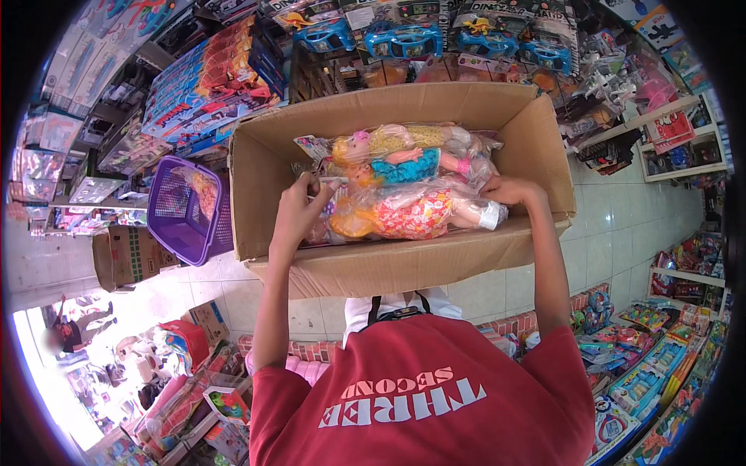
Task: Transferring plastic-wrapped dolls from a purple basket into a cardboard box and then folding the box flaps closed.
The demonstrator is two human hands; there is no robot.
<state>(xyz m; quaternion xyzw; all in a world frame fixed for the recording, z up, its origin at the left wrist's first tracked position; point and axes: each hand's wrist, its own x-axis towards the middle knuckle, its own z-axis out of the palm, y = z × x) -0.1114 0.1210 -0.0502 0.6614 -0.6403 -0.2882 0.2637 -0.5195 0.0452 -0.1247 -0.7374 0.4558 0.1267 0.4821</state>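
An open cardboard box [384, 268] stands before me with dolls in clear plastic bags lying inside. Nearest me is a blonde doll in a red floral dress [415, 215]. Beside it lies a doll in a blue dress [406, 168], and a doll in a yellow dress [406, 138] is along the far side. My left hand [303, 204] pinches the header card and plastic at the head end of the dolls. At the foot end, my right hand [512, 191] has its fingers curled on the clear plastic; its fingertips are partly hidden.
Left of the box is a purple plastic basket [180, 215] holding a bagged toy, with a smaller carton [131, 256] by it. Stacked toy boxes [215, 76] and hanging blue toy packs [405, 41] line the far side. Toy shelves [658, 355] stand at right. A person [76, 335] is far left.
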